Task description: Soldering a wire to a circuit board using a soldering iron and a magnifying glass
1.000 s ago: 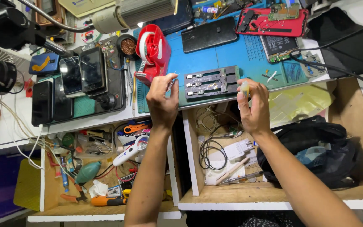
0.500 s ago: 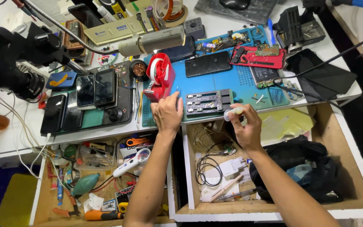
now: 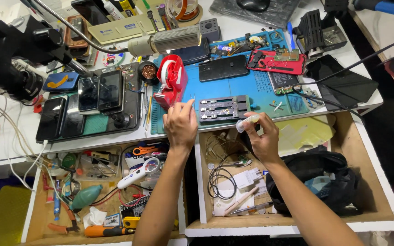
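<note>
Cluttered repair bench [image 3: 5, 150]: left hand [image 3: 181, 125] spread beside metal fixture [image 3: 223, 109]; right hand [image 3: 261, 136] pinching small white bottle [image 3: 246, 122]. Risk: spillage if squeezed.

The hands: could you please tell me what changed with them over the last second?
The right hand has come down off the grey fixture, keeping its small clear bottle pinched. The left hand stays at the fixture's left end. The fixture has not moved on the blue mat.

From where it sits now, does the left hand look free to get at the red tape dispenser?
Probably yes. The left hand rests at the blue mat's near edge, with the red tape dispenser just beyond its fingertips and nothing lying between them. It holds nothing visible.
</note>
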